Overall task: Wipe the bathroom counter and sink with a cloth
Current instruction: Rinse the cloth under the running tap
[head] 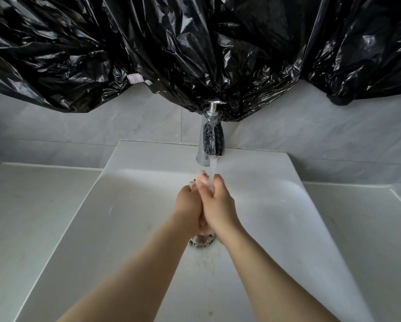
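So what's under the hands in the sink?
The metal drain sits below the left hand and right hand, at the bottom of the white sink. Only its near edge shows; the hands cover the rest. Whether they hold anything between them cannot be seen.

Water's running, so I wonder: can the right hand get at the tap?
Probably yes: the right hand, pressed against the left hand, is close under the tap, with nothing between.

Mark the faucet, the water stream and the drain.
faucet (212, 137): head view, on the chrome spout body.
water stream (213, 168): head view, just under the spout mouth.
drain (198, 242): head view, on its visible metal rim.
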